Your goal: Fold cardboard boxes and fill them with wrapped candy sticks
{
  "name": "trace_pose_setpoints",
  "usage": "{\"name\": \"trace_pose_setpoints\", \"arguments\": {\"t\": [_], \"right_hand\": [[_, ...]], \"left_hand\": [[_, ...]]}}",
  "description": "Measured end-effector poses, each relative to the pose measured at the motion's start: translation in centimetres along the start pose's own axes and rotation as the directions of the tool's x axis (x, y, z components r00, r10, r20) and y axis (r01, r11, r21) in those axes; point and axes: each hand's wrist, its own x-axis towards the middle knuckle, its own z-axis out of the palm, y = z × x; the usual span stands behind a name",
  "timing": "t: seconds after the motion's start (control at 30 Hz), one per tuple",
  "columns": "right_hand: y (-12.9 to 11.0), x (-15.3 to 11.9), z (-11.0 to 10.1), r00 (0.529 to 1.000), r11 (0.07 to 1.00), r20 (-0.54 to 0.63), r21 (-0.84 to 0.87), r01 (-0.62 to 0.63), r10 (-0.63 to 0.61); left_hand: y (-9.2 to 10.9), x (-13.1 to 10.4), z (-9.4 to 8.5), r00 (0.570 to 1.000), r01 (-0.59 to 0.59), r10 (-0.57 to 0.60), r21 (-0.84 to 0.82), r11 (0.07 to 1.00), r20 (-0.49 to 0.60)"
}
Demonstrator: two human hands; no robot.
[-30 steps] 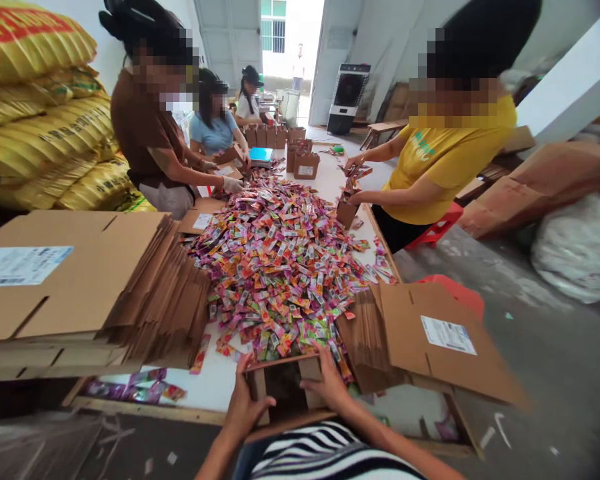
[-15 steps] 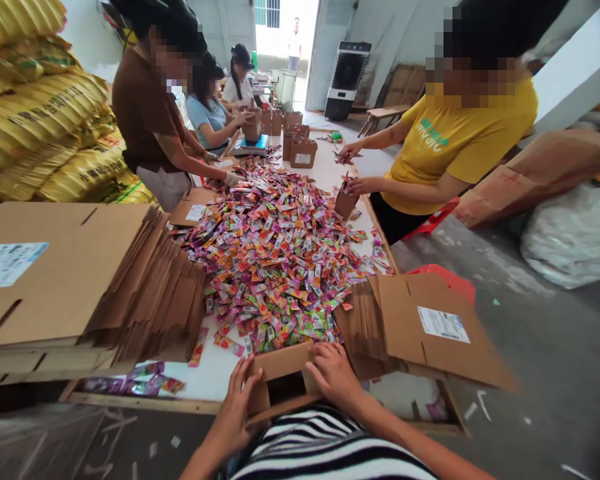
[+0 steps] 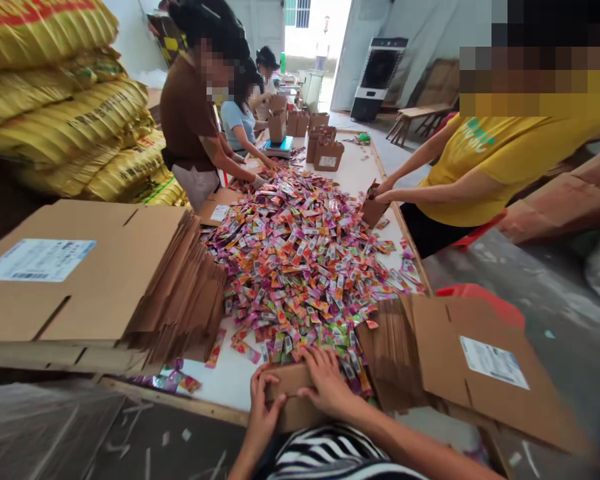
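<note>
I see both of my hands on a small cardboard box (image 3: 293, 393) at the near edge of the table (image 3: 230, 383), right against my striped shirt (image 3: 330, 457); my left hand (image 3: 263, 407) curls round the box's left end with the thumb on top, and my right hand (image 3: 327, 387) lies flat across its top flap, fingers spread and pressing down; the box sits between the two hands, its flaps looking closed under them.

On writing: the flat carton stack at left (image 3: 95, 287) carries a white printed label (image 3: 37, 259), and the flat cartons at right (image 3: 460, 363) carry another (image 3: 494, 362); both too small for me to read; the yellow sacks (image 3: 70, 120) bear dark characters I cannot make out.

Just beyond the box lies a big heap of bright sachets (image 3: 305, 260), its near edge touching my right fingers; a few loose sachets (image 3: 175, 381) lie by the table's near-left edge. A person in a yellow shirt (image 3: 500, 167) holds another small box (image 3: 373, 210) at the right side; a person in brown (image 3: 190, 127) works at the left; filled boxes (image 3: 325, 150) stand further off.
</note>
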Motion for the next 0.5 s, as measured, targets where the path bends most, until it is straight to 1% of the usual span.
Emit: {"name": "trace_pose_setpoints", "arguments": {"t": [0.03,0.07,0.1,0.13,0.17,0.2,0.23,0.27,0.3,0.33,0.4,0.43,0.47,0.5], "right_hand": [[0.9,0.1,-0.2,0.995,0.995,-0.006,0.021,-0.094,0.095],[2.0,0.1,-0.3,0.985,0.982,-0.020,0.079,-0.170,0.172],[3.2,0.1,-0.4,0.975,0.959,-0.015,0.188,-0.213,0.220],[4.4,0.0,-0.4,0.973,0.912,0.023,0.344,-0.224,0.231],[5.6,-0.2,-0.2,0.975,0.827,0.085,0.519,-0.218,0.204],[6.6,-0.4,0.2,0.977,0.706,0.155,0.675,-0.213,0.147],[7.5,-0.6,0.7,0.975,0.580,0.205,0.786,-0.215,0.085],[8.1,-0.7,1.4,0.974,0.493,0.221,0.843,-0.216,0.049],[8.5,-0.6,2.1,0.977,0.474,0.205,0.855,-0.208,0.059],[8.8,-0.5,2.8,0.981,0.520,0.158,0.831,-0.194,0.114],[8.8,0.0,4.2,0.970,0.689,-0.010,0.706,-0.164,0.241],[8.7,0.4,4.7,0.957,0.762,-0.099,0.629,-0.152,0.272],[8.6,0.7,5.0,0.946,0.812,-0.163,0.567,-0.142,0.279],[8.6,1.0,5.2,0.941,0.839,-0.200,0.528,-0.133,0.274]], "left_hand": [[-0.2,0.1,0.4,0.999,0.022,-0.024,-0.038,0.999,-0.044],[-0.4,0.1,0.7,0.995,0.038,-0.044,-0.077,0.996,-0.085],[-0.6,0.2,1.0,0.991,0.051,-0.065,-0.120,0.991,-0.113],[-0.9,0.3,1.3,0.986,0.071,-0.095,-0.173,0.982,-0.135],[-1.2,0.5,1.5,0.980,0.096,-0.132,-0.229,0.969,-0.146],[-1.6,0.7,1.7,0.974,0.122,-0.168,-0.278,0.953,-0.151],[-2.1,0.9,1.9,0.969,0.145,-0.198,-0.310,0.940,-0.146],[-2.5,1.2,2.1,0.968,0.162,-0.213,-0.319,0.934,-0.133],[-2.9,1.5,2.3,0.971,0.166,-0.210,-0.302,0.939,-0.119],[-3.2,1.9,2.5,0.975,0.160,-0.194,-0.263,0.952,-0.111],[-3.5,2.5,2.8,0.978,0.145,-0.167,-0.171,0.974,-0.124],[-3.5,2.9,3.0,0.975,0.147,-0.166,-0.136,0.980,-0.147],[-3.3,3.1,3.1,0.971,0.152,-0.169,-0.109,0.982,-0.171],[-3.0,3.4,3.2,0.966,0.163,-0.177,-0.089,0.983,-0.188]]}}
